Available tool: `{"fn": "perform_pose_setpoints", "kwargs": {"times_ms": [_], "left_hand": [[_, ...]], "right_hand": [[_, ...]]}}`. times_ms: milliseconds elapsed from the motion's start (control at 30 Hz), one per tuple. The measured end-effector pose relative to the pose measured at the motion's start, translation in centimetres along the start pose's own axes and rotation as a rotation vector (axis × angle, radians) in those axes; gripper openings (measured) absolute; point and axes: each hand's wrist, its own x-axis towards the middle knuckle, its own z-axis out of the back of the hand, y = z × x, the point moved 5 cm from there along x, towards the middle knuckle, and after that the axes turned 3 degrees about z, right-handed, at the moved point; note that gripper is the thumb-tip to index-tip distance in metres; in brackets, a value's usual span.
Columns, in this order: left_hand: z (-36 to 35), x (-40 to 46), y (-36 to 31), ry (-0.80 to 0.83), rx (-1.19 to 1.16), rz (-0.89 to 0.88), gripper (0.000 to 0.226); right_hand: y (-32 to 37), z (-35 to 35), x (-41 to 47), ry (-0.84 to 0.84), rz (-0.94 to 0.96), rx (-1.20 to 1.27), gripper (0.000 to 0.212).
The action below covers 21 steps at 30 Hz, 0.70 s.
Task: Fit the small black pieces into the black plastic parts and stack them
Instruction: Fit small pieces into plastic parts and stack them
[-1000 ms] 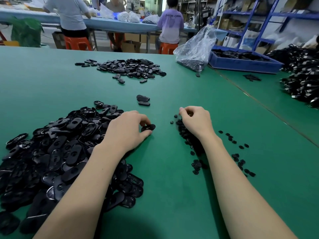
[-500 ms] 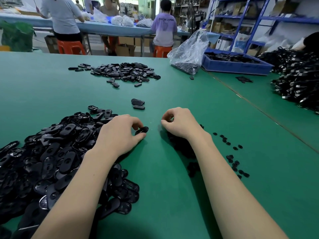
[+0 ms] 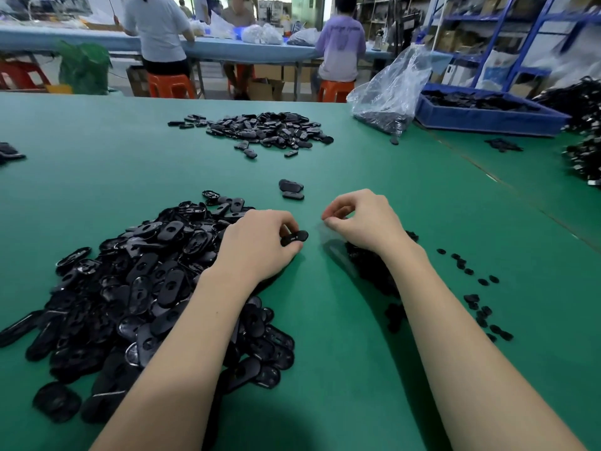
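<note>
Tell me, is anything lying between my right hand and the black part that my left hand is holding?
Nothing visible. The left hand grips the black plastic part at its fingers; the right hand, fingers pinched together, is just to its right. Between them shows only a bare strip of green table. Whether the right hand holds a small piece cannot be told.

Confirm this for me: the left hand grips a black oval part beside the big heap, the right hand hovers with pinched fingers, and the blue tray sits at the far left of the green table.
Not quite. The head view shows the blue tray at the far right of the green table, beside the clear plastic bag. The rest holds: the left hand grips a black oval part beside the big heap, and the right hand hovers with pinched fingers.
</note>
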Motion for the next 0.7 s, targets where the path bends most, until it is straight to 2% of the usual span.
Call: {"fn": "perform_pose_setpoints", "kwargs": {"times_ms": [100,200,467,567,700], "left_hand": [[-0.1,-0.1,0.0,-0.009,-0.005,-0.011,0.019],[0.1,-0.2,-0.2,-0.046,-0.014,-0.019,0.019],[0.9,-0.5,-0.5,-0.108,-0.033,-0.011,0.019],[1.0,-0.4,-0.6,-0.14,-0.054,-0.005,0.021],[0.8,-0.1,-0.6,-0.07,-0.138,-0.003,0.029]], "right_hand": [[1.0,-0.7,-0.3,0.109,-0.013,0.349,0.003],[1.8,-1.2,-0.8,0.202,-0.019,0.476,0.004],[1.0,-1.5,-0.7,0.224,-0.13,0.49,0.012],[0.8,-1.8,-0.7,0.274,-0.167,0.553,0.009],[0.9,-1.6,-0.4,0.203,-0.138,0.583,0.013]]}}
